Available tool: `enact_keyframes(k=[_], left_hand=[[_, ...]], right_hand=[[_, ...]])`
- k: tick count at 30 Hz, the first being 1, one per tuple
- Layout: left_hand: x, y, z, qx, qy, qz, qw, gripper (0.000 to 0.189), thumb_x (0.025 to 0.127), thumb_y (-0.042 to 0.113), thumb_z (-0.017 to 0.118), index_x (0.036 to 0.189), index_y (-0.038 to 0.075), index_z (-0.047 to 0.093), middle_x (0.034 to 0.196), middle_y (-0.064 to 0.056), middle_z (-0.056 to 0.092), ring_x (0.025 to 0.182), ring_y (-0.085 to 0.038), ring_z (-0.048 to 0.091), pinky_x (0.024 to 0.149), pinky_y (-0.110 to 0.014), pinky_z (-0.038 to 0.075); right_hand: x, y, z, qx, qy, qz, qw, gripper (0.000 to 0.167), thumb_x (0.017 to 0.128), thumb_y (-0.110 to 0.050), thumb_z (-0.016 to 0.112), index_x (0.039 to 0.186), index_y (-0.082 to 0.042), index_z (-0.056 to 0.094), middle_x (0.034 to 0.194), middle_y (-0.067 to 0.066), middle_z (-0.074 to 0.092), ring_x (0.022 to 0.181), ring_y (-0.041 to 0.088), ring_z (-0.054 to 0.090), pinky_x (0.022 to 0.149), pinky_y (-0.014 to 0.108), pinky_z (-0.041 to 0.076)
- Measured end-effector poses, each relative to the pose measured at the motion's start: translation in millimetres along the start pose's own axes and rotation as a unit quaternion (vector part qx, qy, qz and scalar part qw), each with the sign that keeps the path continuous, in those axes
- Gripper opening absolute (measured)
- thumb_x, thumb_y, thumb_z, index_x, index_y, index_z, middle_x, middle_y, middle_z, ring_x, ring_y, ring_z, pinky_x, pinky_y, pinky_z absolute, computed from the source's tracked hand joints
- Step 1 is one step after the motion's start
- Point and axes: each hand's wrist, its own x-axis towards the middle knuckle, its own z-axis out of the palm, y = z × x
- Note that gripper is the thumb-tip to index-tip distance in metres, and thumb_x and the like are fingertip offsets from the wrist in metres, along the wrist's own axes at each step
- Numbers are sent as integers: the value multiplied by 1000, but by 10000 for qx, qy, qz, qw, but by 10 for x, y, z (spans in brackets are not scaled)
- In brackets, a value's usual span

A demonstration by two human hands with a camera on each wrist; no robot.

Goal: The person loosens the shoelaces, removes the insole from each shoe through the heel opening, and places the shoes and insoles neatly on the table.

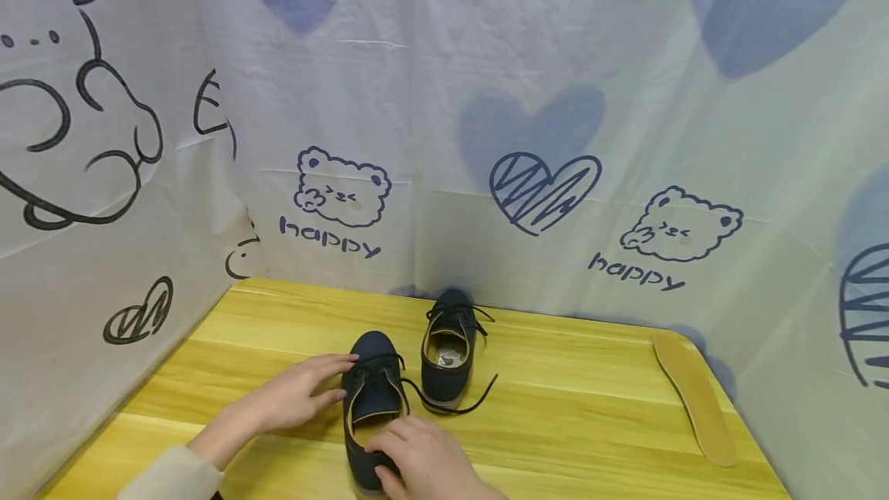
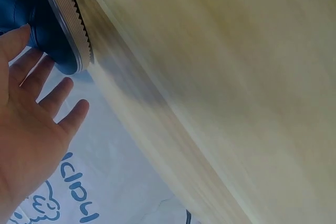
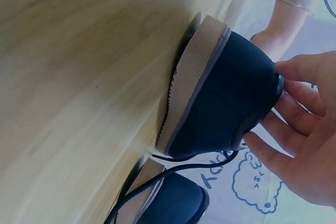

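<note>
A dark navy lace-up shoe stands on the table with its toe pointing away and its lace loose at the right. My left hand lies along its left side, fingers spread and fairly straight, fingertips and thumb tip at the upper. At the heel, my right hand pinches the collar between thumb and fingers; part of the heel is hidden behind it. The right wrist view shows the heel with a ribbed light sole. Just beyond and to the right stands a matching second shoe.
A tan insole lies near the table's right edge. The loose black lace trails across the yellow wood-grain table. Printed white cloth hangs along the back and left sides, close behind the second shoe.
</note>
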Motion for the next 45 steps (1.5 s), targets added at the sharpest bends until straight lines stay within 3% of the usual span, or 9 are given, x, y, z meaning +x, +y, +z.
enact_keyframes(k=[10, 18, 23, 27, 30, 36, 41, 45], left_hand=[[-9, 63, 49, 199, 173, 104, 9996, 46, 101, 35, 69, 137, 8, 65, 146, -10, 58, 136, -37, 53, 110, -57, 43], [-13, 192, 66, 332, 330, 416, 9980, 28, 92, 31, 80, 117, 23, 71, 122, 6, 63, 117, -24, 62, 100, -50, 52], [54, 314, 111, 181, 194, 466, 9986, 39, 87, 29, 85, 122, 19, 70, 126, 4, 63, 120, -25, 61, 102, -50, 50], [130, 431, 170, 3, 11, 484, 9988, 56, 84, 35, 87, 132, 16, 67, 139, -2, 61, 130, -31, 56, 107, -56, 46], [192, 522, 222, -157, -204, 468, 9986, 63, 82, 40, 88, 137, 19, 65, 143, 0, 59, 134, -30, 53, 109, -57, 44], [308, 693, 329, -372, -329, 344, 9982, 66, 77, 46, 90, 135, 24, 66, 137, 2, 60, 130, -27, 55, 107, -53, 46], [364, 789, 386, -492, -268, 410, 9976, 66, 74, 44, 93, 131, 22, 68, 131, 3, 61, 125, -25, 55, 106, -50, 47], [377, 801, 387, -799, -363, 283, 9957, 64, 74, 41, 94, 129, 23, 69, 131, 4, 60, 126, -25, 54, 106, -50, 47]], right_hand=[[-141, 107, -111, 468, -263, 428, 9976, 17, 98, -27, 74, 113, -19, 74, 102, -11, 68, 94, 0, 61, 80, 12, 47], [-449, 387, -228, 838, -212, 3, 9963, 18, 99, -31, 73, 110, -16, 74, 100, -9, 65, 91, 1, 57, 83, 10, 45], [-677, 560, -335, 1041, -47, -282, 9942, 13, 99, -28, 74, 107, -17, 73, 103, -8, 64, 93, 4, 58, 85, 12, 48], [-868, 700, -464, 1149, -32, -212, 9931, 10, 98, -27, 75, 104, -20, 70, 108, -9, 64, 98, 5, 60, 89, 20, 52], [-1004, 808, -570, 995, -14, -95, 9950, 10, 97, -26, 75, 103, -21, 69, 111, -8, 65, 103, 7, 60, 92, 26, 54], [-1171, 1041, -743, 560, 151, 41, 9983, 13, 94, -16, 78, 103, -19, 70, 114, -5, 67, 107, 12, 61, 92, 33, 56], [-1248, 1150, -808, 619, 190, 249, 9976, 18, 89, -11, 81, 103, -17, 72, 116, -5, 69, 108, 14, 63, 93, 36, 56], [-1271, 1144, -826, 820, 237, 350, 9957, 19, 91, -12, 80, 106, -19, 72, 116, -4, 69, 108, 14, 64, 93, 35, 56]])
